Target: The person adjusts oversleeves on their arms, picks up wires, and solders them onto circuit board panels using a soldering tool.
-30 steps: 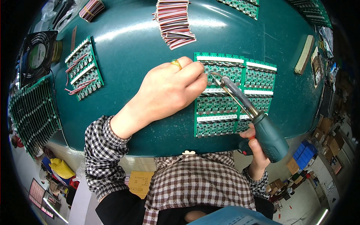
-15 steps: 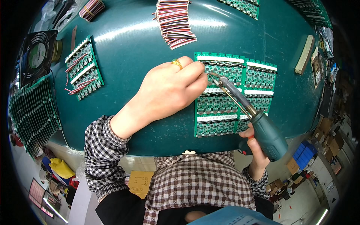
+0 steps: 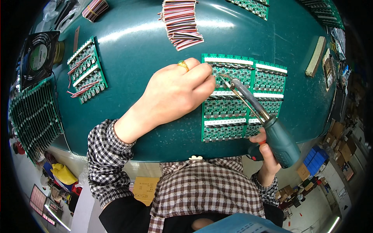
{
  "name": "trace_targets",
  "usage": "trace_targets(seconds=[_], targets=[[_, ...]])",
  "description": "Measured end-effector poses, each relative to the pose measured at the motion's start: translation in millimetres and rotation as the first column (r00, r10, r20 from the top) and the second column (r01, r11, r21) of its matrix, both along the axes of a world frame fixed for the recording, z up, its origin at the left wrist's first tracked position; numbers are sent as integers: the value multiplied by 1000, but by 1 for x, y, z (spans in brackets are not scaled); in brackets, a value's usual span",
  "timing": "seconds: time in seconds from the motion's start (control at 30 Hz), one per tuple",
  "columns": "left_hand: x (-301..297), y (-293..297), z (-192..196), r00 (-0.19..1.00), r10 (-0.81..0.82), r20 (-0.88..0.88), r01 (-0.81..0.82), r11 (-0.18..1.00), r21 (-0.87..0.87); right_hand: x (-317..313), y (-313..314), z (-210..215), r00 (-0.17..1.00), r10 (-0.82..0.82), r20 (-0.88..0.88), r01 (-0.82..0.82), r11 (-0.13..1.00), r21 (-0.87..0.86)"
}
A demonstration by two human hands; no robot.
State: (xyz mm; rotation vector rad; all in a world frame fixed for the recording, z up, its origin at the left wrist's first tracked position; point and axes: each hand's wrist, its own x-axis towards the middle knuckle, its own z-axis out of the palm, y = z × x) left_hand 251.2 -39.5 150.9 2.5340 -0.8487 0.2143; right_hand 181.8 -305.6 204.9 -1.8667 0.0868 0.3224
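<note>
Head view: a green circuit board panel (image 3: pixel 233 99) is pressed to the teal table (image 3: pixel 155 42) by the curled left hand (image 3: pixel 175 93). A teal soldering iron (image 3: pixel 268 124) is gripped by the right hand (image 3: pixel 268 155). Yellow cardboard (image 3: pixel 145 188) is seen below the table.

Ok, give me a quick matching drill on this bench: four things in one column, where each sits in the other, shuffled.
Things:
1. soldering gun
2. fan
3. wire bundle
4. ring

Places:
A. far left edge of the table
B. on a finger of the left hand
C. gripped in the right hand, tip over the green board panel
D. top centre, beyond the panel

Pairs: 1-C, 2-A, 3-D, 4-B
</note>
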Motion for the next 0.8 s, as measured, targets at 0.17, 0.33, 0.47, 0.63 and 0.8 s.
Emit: trace_targets(seconds=[0.17,0.33,0.47,0.63,0.8], targets=[[-2,2,7,1000,6,18,-7,1000,24,-3,0,2,1000,-20,-9,21,999,28],[1,-2,2,1000,1,27,-2,1000,25,-3,-12,-3,998,63,-6,-63,995,-72],[2,-6,-1,999,-8,50,7,1000,31,-1,-13,-4,999,23,-27,-23,999,-33],[-4,11,13,1000,-6,-2,6,997,83,-4,-11,-6,996,89,-14,-89,996,-29],[-4,-4,7,995,-48,91,58,992,-110,-18,-35,-12,997,-77,9,76,996,56]])
